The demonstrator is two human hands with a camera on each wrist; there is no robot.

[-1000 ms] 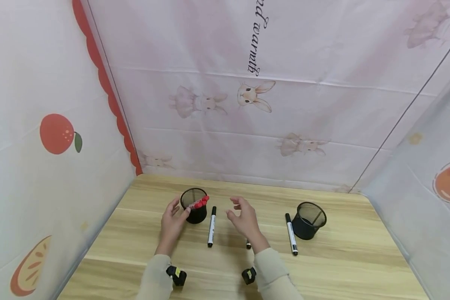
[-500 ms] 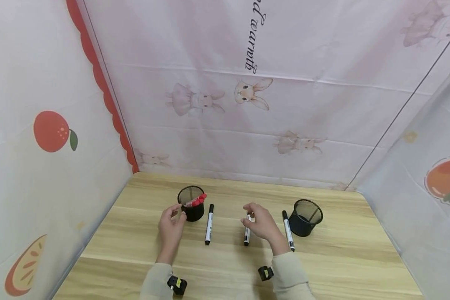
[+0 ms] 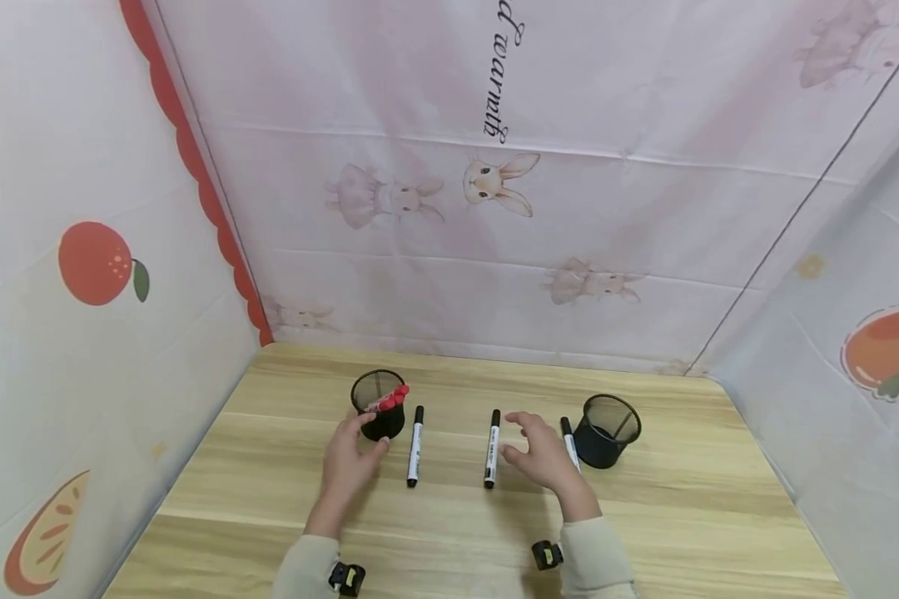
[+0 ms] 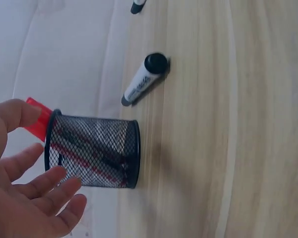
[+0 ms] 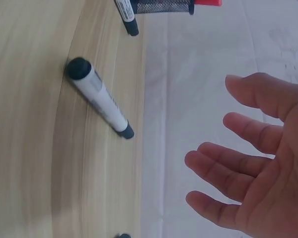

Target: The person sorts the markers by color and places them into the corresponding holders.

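Marker (image 3: 492, 450) lies left of the right hand (image 3: 543, 454), left hand (image 3: 347, 460) beside the left cup (image 3: 385, 428), both hands half-spread, empty.

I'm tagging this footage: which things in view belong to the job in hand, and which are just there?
Likely in the job: left mesh cup, red-capped pens in it, left marker, middle marker, right marker, right mesh cup.
Likely just there: table, printed wall cloth, left wrist camera, right wrist camera.

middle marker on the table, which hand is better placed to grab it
Probably the right hand: it is open, empty and beside the middle marker, while the left hand is by the mesh cup holding red-capped markers.
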